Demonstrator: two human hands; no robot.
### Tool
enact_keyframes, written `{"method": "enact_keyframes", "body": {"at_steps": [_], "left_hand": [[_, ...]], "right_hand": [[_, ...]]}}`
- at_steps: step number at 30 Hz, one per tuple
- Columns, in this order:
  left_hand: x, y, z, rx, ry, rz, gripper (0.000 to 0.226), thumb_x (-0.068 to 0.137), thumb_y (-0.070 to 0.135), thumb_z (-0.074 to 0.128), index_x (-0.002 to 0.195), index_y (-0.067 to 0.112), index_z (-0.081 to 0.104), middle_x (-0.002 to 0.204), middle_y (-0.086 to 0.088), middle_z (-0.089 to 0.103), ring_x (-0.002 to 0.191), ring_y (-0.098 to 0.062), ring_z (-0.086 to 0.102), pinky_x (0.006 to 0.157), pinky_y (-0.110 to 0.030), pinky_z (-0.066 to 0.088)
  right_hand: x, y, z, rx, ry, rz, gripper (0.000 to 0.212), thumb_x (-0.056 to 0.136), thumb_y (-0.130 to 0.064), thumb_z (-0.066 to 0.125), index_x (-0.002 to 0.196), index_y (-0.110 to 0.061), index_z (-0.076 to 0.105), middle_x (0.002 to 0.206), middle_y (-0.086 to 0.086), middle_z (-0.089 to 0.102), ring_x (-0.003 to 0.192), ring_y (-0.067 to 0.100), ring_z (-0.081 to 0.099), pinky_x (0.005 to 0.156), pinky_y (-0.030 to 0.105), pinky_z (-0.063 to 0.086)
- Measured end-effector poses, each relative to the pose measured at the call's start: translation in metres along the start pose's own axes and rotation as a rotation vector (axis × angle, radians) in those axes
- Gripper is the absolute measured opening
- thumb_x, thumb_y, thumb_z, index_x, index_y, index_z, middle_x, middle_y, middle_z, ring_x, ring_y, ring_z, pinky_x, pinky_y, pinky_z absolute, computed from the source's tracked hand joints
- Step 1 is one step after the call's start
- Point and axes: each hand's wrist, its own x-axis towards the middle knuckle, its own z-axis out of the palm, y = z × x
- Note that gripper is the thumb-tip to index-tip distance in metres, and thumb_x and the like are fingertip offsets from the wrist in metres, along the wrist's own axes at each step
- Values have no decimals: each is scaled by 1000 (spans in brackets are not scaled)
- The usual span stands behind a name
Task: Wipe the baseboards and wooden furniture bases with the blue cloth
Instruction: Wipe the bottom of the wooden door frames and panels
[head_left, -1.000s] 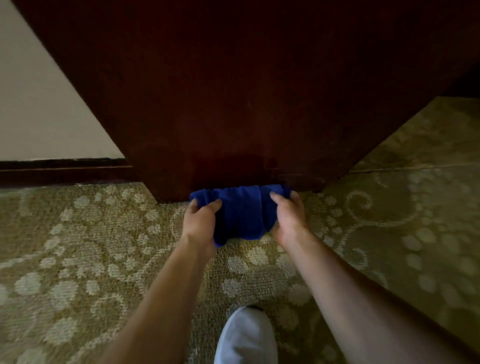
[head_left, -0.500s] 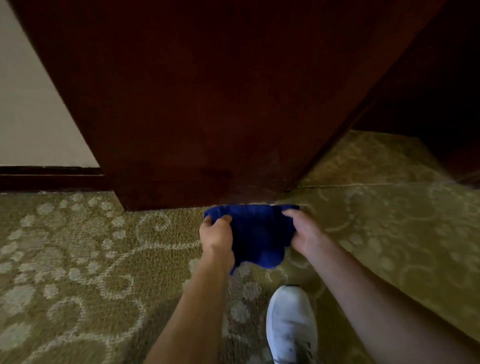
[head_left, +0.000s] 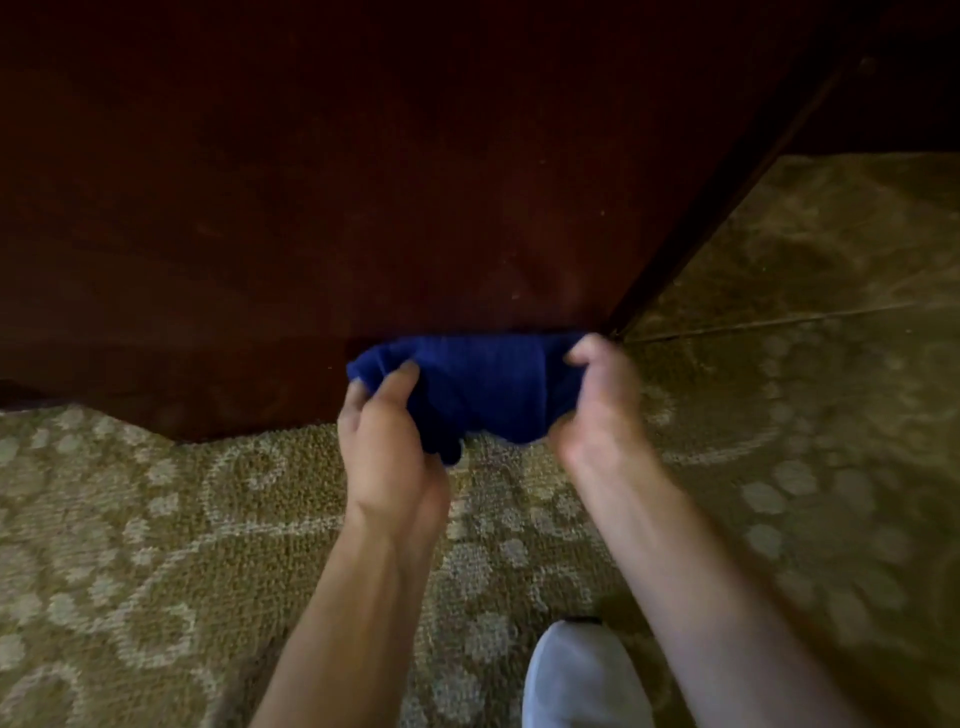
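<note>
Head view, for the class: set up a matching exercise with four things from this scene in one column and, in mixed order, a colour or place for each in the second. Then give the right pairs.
Column one:
1. cloth
2. wooden furniture base
3. carpet
4. shoe

Column two:
A. dark reddish brown
B. white, at the bottom edge of the view
C. blue, held between the left hand and the right hand
D. olive with pale swirls and dots

Pairs: 1-C, 2-A, 3-D, 4-B
</note>
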Motion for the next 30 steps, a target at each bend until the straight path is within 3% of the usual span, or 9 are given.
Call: {"method": "enact_keyframes", "body": {"at_steps": [4, 8, 10, 14, 16, 21, 24, 26, 30], "left_hand": [[-15, 2, 12, 19, -47, 59, 25, 101, 7, 49, 104, 25, 65, 111, -3, 72, 106, -21, 71, 93, -41, 55], [11, -14, -1, 59, 107, -174, 38, 100, 11, 48, 136, 23, 52, 137, -14, 58, 116, -31, 61, 92, -53, 53], [19, -16, -4, 44, 110, -225, 41, 99, 16, 49, 140, 21, 51, 139, -15, 57, 117, -34, 61, 80, -49, 58], [6, 0, 10, 3, -80, -64, 38, 95, 18, 54, 132, 14, 60, 124, -8, 70, 112, -27, 68, 87, -44, 59], [-1, 1, 21, -21, -116, -14, 44, 90, 20, 57, 133, 14, 59, 124, -8, 71, 112, -26, 69, 89, -43, 56], [5, -24, 21, 73, 12, -161, 39, 97, 19, 51, 136, 17, 55, 138, -14, 59, 122, -36, 60, 93, -55, 53], [10, -25, 18, 40, 74, -302, 37, 104, 21, 42, 140, 19, 52, 147, -16, 50, 129, -38, 52, 73, -45, 55], [8, -19, 23, 70, -1, -240, 36, 103, 21, 43, 137, 18, 56, 140, -14, 57, 124, -34, 58, 65, -39, 58], [-5, -8, 38, -12, -148, -170, 34, 102, 23, 48, 134, 18, 57, 127, -9, 64, 115, -26, 63, 80, -41, 56]], "right_hand": [[-15, -19, -4, 90, -22, -106, 40, 75, 5, 45, 105, -18, 61, 90, 5, 64, 79, 24, 62, 73, 35, 47], [-11, 8, -7, -78, 69, 23, 31, 84, 10, 44, 88, -19, 55, 86, 6, 60, 74, 23, 56, 70, 32, 44], [-6, 12, -5, -101, 115, 28, 26, 85, 7, 47, 97, -14, 56, 89, 8, 59, 79, 24, 55, 69, 31, 42], [-13, -20, 7, 41, 87, -155, 33, 67, -4, 49, 96, -12, 62, 84, 9, 58, 78, 24, 54, 73, 35, 41], [-19, -33, 1, 77, 66, -240, 28, 75, 4, 45, 90, -16, 59, 82, 5, 59, 75, 22, 55, 71, 31, 42], [-6, -6, -7, -110, 106, -133, 46, 89, 1, 42, 131, -18, 49, 122, 11, 61, 104, 29, 61, 88, 37, 47], [-3, 5, -9, -163, 123, 17, 48, 95, -2, 42, 140, -19, 41, 123, 7, 54, 104, 23, 52, 90, 35, 42], [-2, -4, -11, -117, 110, -5, 36, 94, -2, 44, 127, -16, 50, 109, 8, 58, 97, 24, 57, 82, 35, 45], [-11, -39, -12, 54, 59, -186, 19, 90, 1, 45, 89, -17, 53, 85, 8, 59, 75, 23, 58, 70, 31, 46]]}}
